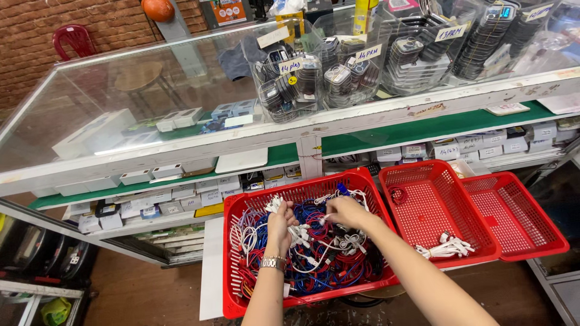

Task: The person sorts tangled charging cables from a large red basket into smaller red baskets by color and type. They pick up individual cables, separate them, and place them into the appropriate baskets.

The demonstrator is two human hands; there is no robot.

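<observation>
A red plastic basket in front of me is full of tangled cables, red, blue, white and black. My left hand, a watch on its wrist, reaches into the pile and grips a bunch of white cables. My right hand is over the basket's far side, its fingers pinched on a white cable end near the middle of the tangle.
Two more red baskets sit to the right; a bundle of white cables lies in the nearer one. Behind stands a glass display counter with clear tubs of phone cases on top and small boxes on its shelves.
</observation>
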